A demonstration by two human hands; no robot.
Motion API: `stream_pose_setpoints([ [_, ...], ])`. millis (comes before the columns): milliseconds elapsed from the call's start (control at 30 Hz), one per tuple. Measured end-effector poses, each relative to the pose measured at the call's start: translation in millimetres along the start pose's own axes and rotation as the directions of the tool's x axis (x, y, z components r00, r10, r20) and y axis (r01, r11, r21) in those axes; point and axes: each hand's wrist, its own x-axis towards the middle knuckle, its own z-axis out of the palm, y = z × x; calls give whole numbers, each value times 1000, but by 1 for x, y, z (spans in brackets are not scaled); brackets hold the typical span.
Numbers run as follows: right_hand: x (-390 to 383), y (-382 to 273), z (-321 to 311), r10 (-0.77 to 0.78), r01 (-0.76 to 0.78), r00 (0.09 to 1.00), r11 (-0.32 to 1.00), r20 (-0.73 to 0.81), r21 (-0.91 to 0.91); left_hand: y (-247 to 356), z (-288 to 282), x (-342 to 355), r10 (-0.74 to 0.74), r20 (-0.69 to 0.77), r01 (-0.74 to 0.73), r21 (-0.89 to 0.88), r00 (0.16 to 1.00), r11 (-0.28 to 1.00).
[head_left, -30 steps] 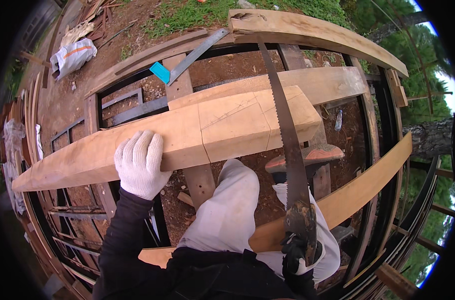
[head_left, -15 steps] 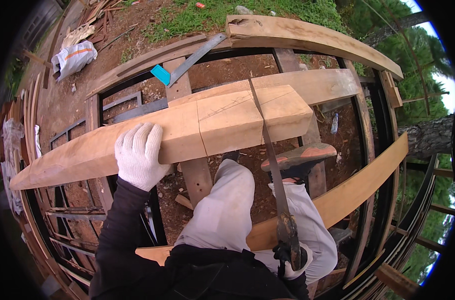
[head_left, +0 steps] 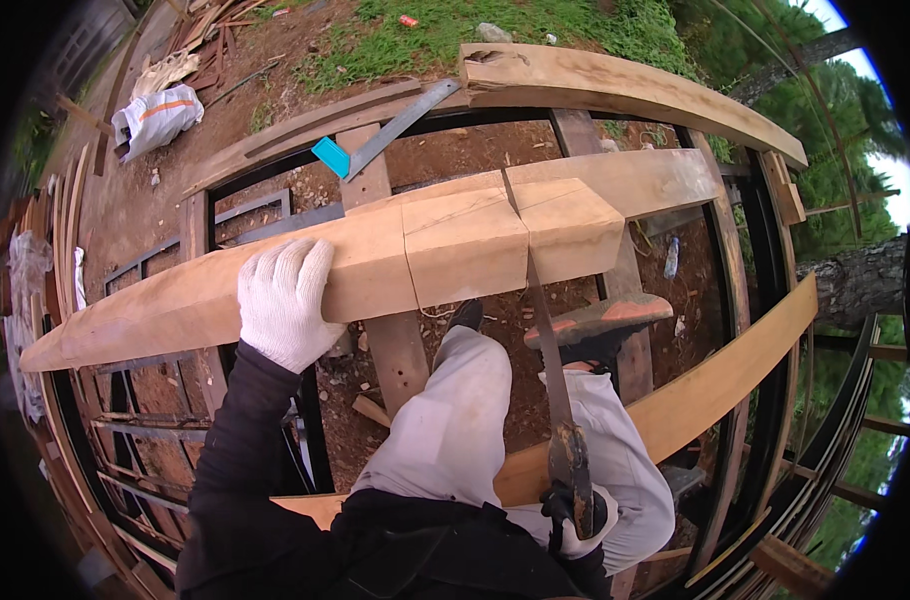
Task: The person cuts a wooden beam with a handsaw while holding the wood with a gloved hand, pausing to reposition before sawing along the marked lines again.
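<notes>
A thick, pale wooden beam (head_left: 360,255) lies across the middle, pencil lines drawn on its top near the right end. My left hand (head_left: 287,300), in a white knitted glove, grips the beam left of these lines, fingers over the top and thumb on the near side. A handsaw (head_left: 547,335) sits in a cut near the beam's right end, its blade running from the far edge back toward me. My right hand (head_left: 583,520), gloved and partly hidden by the saw, is closed on the dark handle. My shoe (head_left: 605,318) is just beneath the beam's right end.
Cross planks (head_left: 393,350) and a dark frame support the beam. Beyond it lie a try square (head_left: 395,130) with a turquoise handle and another heavy beam (head_left: 615,80). A curved board (head_left: 715,385) slants at the right. A white sack (head_left: 160,118) lies far left; a plastic bottle (head_left: 672,257) is on the ground.
The whole view has shifted slightly. The saw's handle has moved a little to the left, with the blade still in the cut. My left hand keeps its hold on the beam.
</notes>
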Motion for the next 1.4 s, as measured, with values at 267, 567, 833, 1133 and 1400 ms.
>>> stream_pose_setpoints([
  [267,-43,-15,-10,43,-51,981,998,-189,-37,-3,-11,8,-12,62,15,-53,998,998],
  [567,-69,34,-4,-35,125,934,964,-354,236,-29,-20,55,-16,231,31,-63,973,998],
  [833,-89,20,12,-7,115,941,947,-339,300,-32,-22,79,-92,437,127,-52,895,991],
  [1133,-99,6,14,-70,174,955,920,-290,351,-47,-4,72,-31,321,84,-152,947,985],
  [1400,-102,13,35,-150,197,937,973,-316,123,-27,13,94,-108,387,211,-236,916,948],
])
